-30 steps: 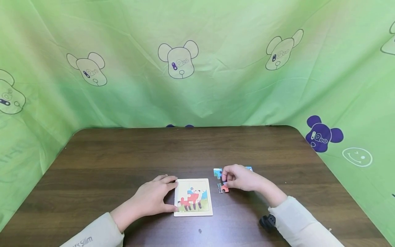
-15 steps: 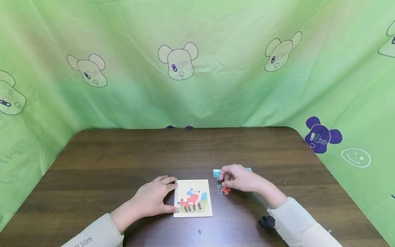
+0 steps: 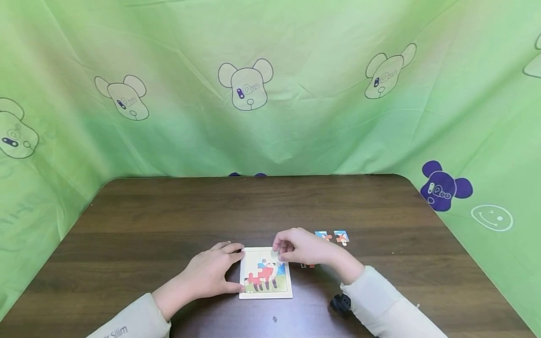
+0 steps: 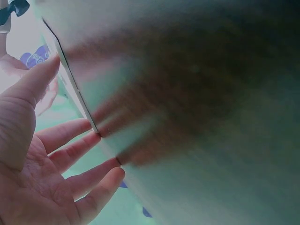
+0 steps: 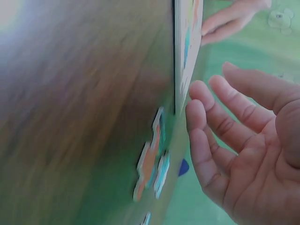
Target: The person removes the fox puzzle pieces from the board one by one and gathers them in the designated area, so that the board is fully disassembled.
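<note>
A wooden puzzle tray [image 3: 266, 295] with a red animal picture lies flat at the middle front of the table, partly filled. My left hand [image 3: 209, 270] touches its left side with fingers and thumb spread, as the left wrist view also shows. Over the tray's upper right corner, my right hand [image 3: 302, 246] has its fingers curled towards the thumb, pinching a puzzle piece mostly hidden by the fingertips. In the right wrist view the curled right fingers [image 5: 201, 122] hang beside the tray's edge, and the piece cannot be made out.
Two loose puzzle pieces, one blue and orange [image 3: 322, 235] and one with a white tip [image 3: 341, 237], lie right of the tray. An orange piece [image 5: 149, 164] lies closer in, partly covered by the right hand in the head view. A green curtain [image 3: 270, 131] surrounds the dark table [image 3: 190, 202].
My right hand has moved left from the loose pieces to above the tray's upper right corner. The blue piece by its fingers no longer shows on the table. My left hand stays put.
</note>
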A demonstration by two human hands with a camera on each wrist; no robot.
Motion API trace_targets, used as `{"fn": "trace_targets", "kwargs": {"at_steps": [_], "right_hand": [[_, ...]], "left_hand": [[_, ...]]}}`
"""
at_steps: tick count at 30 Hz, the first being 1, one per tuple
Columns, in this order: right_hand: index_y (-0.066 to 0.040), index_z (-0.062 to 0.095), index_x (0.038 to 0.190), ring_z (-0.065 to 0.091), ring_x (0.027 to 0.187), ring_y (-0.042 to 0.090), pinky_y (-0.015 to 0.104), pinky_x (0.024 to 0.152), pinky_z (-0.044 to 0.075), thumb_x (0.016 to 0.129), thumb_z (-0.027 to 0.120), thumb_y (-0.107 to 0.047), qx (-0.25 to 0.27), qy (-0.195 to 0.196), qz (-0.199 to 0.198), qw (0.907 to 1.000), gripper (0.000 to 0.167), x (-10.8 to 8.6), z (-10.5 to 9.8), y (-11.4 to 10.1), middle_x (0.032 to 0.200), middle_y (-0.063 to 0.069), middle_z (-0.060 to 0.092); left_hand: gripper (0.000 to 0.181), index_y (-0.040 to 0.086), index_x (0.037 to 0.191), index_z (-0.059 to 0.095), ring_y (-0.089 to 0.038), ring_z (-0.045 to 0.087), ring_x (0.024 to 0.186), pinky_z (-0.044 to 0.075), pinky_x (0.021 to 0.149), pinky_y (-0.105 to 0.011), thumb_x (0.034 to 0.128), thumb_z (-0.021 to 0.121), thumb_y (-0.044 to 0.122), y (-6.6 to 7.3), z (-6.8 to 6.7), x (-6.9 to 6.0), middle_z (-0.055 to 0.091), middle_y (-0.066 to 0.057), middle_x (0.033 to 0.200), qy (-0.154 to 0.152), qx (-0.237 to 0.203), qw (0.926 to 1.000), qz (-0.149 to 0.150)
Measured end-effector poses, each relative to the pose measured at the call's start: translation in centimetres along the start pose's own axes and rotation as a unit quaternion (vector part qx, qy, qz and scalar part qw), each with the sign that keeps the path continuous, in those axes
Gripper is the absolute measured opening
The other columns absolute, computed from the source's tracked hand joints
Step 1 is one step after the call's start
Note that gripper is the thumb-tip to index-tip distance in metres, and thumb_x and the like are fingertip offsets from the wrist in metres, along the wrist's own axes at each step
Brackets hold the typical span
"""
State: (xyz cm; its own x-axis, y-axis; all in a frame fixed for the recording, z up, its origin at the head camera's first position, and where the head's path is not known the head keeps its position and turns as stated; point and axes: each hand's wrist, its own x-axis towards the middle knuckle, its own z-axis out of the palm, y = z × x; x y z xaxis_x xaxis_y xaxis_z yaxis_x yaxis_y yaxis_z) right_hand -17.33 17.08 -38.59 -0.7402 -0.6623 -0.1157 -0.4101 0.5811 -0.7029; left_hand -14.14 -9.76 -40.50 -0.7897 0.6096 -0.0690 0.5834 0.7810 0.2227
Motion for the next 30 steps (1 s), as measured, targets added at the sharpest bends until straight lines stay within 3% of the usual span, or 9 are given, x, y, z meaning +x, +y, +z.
{"fn": "trace_targets", "kwargs": {"at_steps": [8, 13, 21, 30], "right_hand": [[-0.005, 0.067, 0.1, 0.048, 0.064, 0.003, 0.019, 0.06, 0.043, 0.087, 0.069, -0.001, -0.001, -0.032, -0.002, 0.9995, 0.014, 1.3, 1.2, -0.4, 0.074, -0.005, 0.058], [-0.004, 0.068, 0.1, 0.046, 0.061, 0.001, 0.016, 0.06, 0.042, 0.085, 0.069, 0.002, -0.028, -0.041, -0.022, 0.9985, 0.017, 1.8, 1.6, -0.7, 0.072, -0.006, 0.055], [-0.005, 0.067, 0.099, 0.044, 0.063, -0.001, 0.016, 0.062, 0.042, 0.085, 0.07, 0.003, -0.066, -0.04, -0.031, 0.9965, 0.016, 2.0, 1.9, -0.8, 0.075, -0.002, 0.054], [-0.007, 0.064, 0.096, 0.042, 0.063, -0.001, 0.016, 0.062, 0.041, 0.083, 0.067, 0.007, -0.074, -0.04, -0.039, 0.9957, 0.02, 1.9, 2.1, -0.9, 0.075, 0.001, 0.053]], "left_hand": [[0.074, 0.013, 0.133, 0.064, -0.034, 0.05, 0.135, 0.054, 0.092, -0.05, 0.0754, 0.079, 0.056, -0.1, 0.1, 0.1, 0.056, -0.004, 0.144, 0.001, -0.002, 1.0, 0.0], [0.073, 0.013, 0.133, 0.064, -0.035, 0.051, 0.134, 0.055, 0.092, -0.049, 0.0752, 0.079, 0.056, -0.1, 0.1, 0.1, 0.057, -0.004, 0.143, 0.006, 0.002, 1.0, 0.004], [0.074, 0.013, 0.133, 0.064, -0.036, 0.051, 0.134, 0.054, 0.093, -0.05, 0.0754, 0.079, 0.057, -0.2, 0.1, 0.1, 0.056, -0.005, 0.144, 0.006, -0.001, 1.0, 0.004], [0.073, 0.013, 0.132, 0.064, -0.036, 0.051, 0.133, 0.054, 0.092, -0.05, 0.0751, 0.079, 0.056, -0.3, 0.2, 0.1, 0.057, -0.005, 0.143, 0.011, 0.0, 0.9999, 0.005]]}}
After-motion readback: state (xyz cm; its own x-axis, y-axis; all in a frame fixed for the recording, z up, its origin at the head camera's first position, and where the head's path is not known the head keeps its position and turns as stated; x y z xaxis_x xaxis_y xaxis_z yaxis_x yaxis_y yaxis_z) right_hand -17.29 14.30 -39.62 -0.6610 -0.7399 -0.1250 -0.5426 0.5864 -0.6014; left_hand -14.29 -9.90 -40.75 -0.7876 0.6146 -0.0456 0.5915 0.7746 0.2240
